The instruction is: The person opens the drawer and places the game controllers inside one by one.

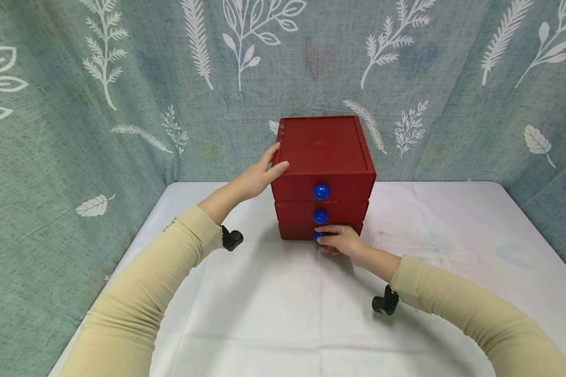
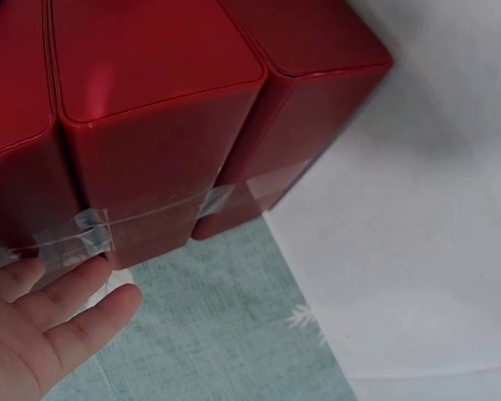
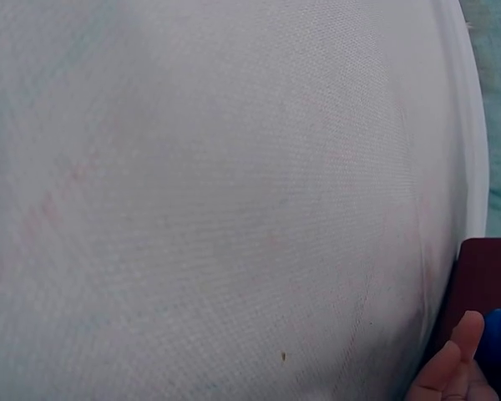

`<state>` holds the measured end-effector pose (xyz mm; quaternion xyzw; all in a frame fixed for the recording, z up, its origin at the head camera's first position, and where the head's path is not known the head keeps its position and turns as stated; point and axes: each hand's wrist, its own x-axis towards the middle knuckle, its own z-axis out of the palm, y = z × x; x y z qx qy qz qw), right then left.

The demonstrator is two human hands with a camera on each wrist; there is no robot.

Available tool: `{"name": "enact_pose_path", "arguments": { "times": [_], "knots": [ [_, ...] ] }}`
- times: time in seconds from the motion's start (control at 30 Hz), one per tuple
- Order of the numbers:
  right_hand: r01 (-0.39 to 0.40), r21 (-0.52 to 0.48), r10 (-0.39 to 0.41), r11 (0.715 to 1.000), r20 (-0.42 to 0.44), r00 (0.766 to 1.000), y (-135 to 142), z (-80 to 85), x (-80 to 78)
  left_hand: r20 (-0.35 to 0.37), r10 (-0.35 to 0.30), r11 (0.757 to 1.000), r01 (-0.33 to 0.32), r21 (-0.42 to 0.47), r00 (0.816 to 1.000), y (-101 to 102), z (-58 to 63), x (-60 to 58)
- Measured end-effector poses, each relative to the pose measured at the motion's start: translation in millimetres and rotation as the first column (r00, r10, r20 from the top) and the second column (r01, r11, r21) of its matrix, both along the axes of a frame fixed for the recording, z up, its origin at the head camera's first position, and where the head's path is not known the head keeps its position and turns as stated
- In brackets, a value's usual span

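Note:
A red three-drawer box [image 1: 327,146] stands on the white-covered table, each drawer front bearing a round blue knob. All three drawers look closed in the head view. My left hand [image 1: 257,175] rests against the box's upper left side, its thumb at the top edge; in the left wrist view its extended fingers [image 2: 96,322] touch the side near a strip of clear tape [image 2: 96,230]. My right hand [image 1: 344,242] pinches the lowest blue knob [image 3: 497,334] between thumb and fingers. The top knob [image 1: 321,192] and middle knob [image 1: 320,217] are untouched.
A white cloth [image 1: 264,324] covers the table around the box. Directly behind the table hangs a grey-green curtain [image 1: 264,68] with white leaf prints. Small black devices [image 1: 232,239] are strapped at both wrists, over beige sleeves.

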<state>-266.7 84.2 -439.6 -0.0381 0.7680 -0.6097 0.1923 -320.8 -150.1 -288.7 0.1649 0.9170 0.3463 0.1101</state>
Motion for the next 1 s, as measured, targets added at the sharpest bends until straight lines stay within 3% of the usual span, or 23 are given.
{"name": "enact_pose_path", "arguments": {
  "times": [0.27, 0.67, 1.0],
  "knots": [
    [0.01, 0.005, -0.01, 1.0, 0.014, 1.0, 0.4, 0.3, 0.7, 0.013, -0.003, 1.0, 0.003, 0.006, 1.0, -0.1, -1.2, -1.6],
    [0.001, -0.086, 0.006, 0.996, 0.075, 0.997, 2.3, 0.0, 2.8, 0.018, -0.008, 1.0, 0.008, 0.025, 1.0, -1.4, -1.3, -1.8],
    [-0.013, -0.089, 0.018, 0.996, 0.059, 0.998, 9.9, 3.2, 7.9, 0.024, -0.006, 1.0, 0.006, 0.018, 1.0, -2.2, -0.7, -1.9]
  ]
}}
